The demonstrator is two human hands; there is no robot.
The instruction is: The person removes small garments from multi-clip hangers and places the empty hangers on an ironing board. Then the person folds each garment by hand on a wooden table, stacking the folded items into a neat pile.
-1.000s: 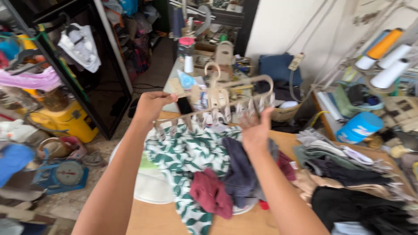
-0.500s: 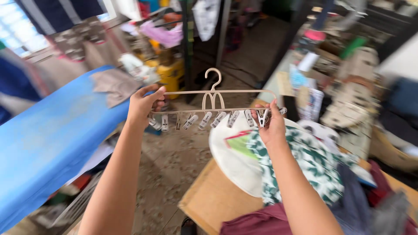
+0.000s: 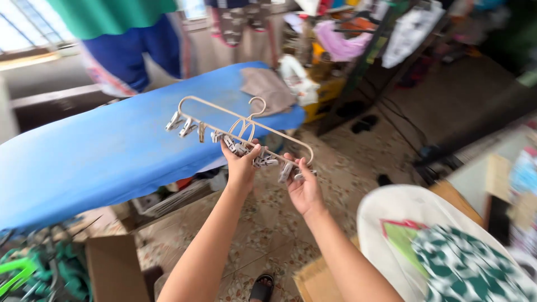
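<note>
The view has swung left since half a second ago: the clip hanger [image 3: 240, 131], then level before the floor, now tilts down to the right over the blue ironing board [image 3: 106, 151]. The left hand [image 3: 240, 165] has moved from the hanger's end to its middle, fingers closed around the bar and clips. The right hand [image 3: 304, 187] is half open, its fingers touching the clips at the lower end; whether it grips them I cannot tell. A brown cardboard box [image 3: 114, 265] stands on the floor below, contents hidden. A green patterned cloth [image 3: 464, 268] lies on a white pad at right.
</note>
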